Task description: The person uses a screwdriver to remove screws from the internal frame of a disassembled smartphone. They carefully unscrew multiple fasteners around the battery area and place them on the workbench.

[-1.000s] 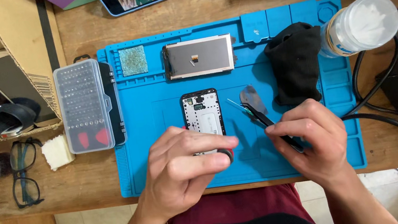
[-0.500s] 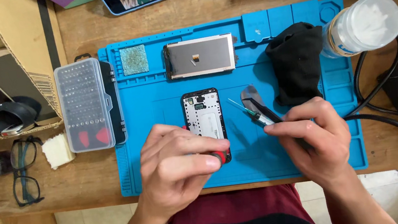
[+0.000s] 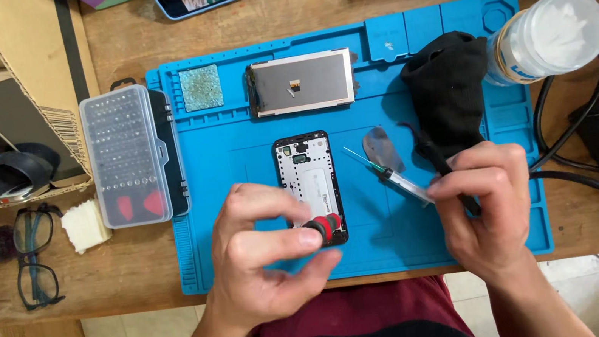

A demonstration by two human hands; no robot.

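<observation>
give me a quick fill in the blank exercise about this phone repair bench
1. The left hand holds a small black tool with a ____ band over the opened phone.
2. The right hand holds a thin ____ whose needle points toward the phone.
3. The work lies on a ____ mat.
4. A pair of ____ rests on the wooden table, left of the mat.

Missing words: red; syringe; blue; glasses

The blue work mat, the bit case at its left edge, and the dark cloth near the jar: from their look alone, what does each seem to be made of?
Blue work mat: probably silicone or soft rubber; matte, with moulded compartments and ridges.
Bit case: seemingly clear hard plastic; rows of bits show through its glossy lid.
Dark cloth: apparently soft black fabric; it lies crumpled in folds without shine.
</observation>
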